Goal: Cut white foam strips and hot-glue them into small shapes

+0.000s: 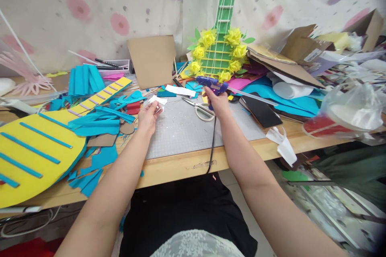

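- Glue gun, blue, is held above the far part of the gray mat; its clear glue stick juts rightward.
- Right hand, over the mat's far right part: fingers wrapped round the gun's handle.
- Left hand, at the mat's left edge: fingers pinching a white scrap.
- Writing: behind and right of the mat, a cardboard box bears a white label, its print too small to read.
- Edges: the mat's near edge lies just inside the front edge of the wooden surface. A black cord crosses the mat and drops over that front edge; a torn white strip, right of the mat, overhangs it.
- Room: bare gray shows on the mat between the arms, dotted with tiny bits. Scissors lie on its far part, a black slab at its right edge. Blue scraps crowd its left; a green guitar shape stands behind.
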`<act>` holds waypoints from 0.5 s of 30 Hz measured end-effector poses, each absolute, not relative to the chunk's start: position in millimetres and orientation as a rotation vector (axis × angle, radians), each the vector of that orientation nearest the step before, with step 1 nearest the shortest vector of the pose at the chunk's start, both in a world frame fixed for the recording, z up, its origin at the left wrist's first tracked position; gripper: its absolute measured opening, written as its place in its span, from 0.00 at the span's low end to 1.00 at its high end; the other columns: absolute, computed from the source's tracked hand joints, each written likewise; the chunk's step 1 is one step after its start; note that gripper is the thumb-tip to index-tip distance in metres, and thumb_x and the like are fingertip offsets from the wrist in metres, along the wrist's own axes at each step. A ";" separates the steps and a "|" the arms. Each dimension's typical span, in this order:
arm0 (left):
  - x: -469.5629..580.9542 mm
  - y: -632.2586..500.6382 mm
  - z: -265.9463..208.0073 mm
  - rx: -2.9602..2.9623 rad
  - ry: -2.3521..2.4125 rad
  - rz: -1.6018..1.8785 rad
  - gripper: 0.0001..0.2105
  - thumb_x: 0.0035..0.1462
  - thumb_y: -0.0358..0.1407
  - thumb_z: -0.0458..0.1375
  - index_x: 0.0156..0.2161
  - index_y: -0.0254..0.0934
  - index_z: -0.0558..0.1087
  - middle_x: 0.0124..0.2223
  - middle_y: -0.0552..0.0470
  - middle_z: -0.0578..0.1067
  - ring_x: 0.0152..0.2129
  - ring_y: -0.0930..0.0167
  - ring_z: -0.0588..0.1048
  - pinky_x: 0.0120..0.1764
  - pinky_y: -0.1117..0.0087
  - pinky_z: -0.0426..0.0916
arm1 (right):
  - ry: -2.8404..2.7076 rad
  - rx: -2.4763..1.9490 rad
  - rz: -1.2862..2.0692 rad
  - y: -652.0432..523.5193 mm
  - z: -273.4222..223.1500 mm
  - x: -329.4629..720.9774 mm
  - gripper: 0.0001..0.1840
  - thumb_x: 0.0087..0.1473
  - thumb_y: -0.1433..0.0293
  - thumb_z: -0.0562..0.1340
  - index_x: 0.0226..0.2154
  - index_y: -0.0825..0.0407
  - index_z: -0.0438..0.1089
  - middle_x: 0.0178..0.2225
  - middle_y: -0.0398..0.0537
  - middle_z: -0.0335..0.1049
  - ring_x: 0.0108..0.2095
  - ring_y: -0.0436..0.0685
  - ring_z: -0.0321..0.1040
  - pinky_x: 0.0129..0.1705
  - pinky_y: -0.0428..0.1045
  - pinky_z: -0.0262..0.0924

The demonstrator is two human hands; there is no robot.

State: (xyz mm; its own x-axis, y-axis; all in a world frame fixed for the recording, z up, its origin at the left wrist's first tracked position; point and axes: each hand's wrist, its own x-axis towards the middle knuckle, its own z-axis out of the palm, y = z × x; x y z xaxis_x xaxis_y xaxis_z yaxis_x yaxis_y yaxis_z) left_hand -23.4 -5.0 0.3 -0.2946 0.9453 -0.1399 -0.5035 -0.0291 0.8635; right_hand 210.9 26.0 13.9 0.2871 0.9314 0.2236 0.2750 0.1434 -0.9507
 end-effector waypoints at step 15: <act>-24.2 -2.8 -2.8 0.560 1.068 1.655 0.10 0.37 0.34 0.67 0.25 0.33 0.71 0.25 0.55 0.71 0.22 0.79 0.69 0.33 0.74 0.68 | -1.528 -1.942 0.455 34.3 -3.5 281.4 0.29 0.38 0.52 0.64 0.39 0.55 0.72 0.40 0.58 0.73 0.42 0.64 0.69 0.42 0.55 0.61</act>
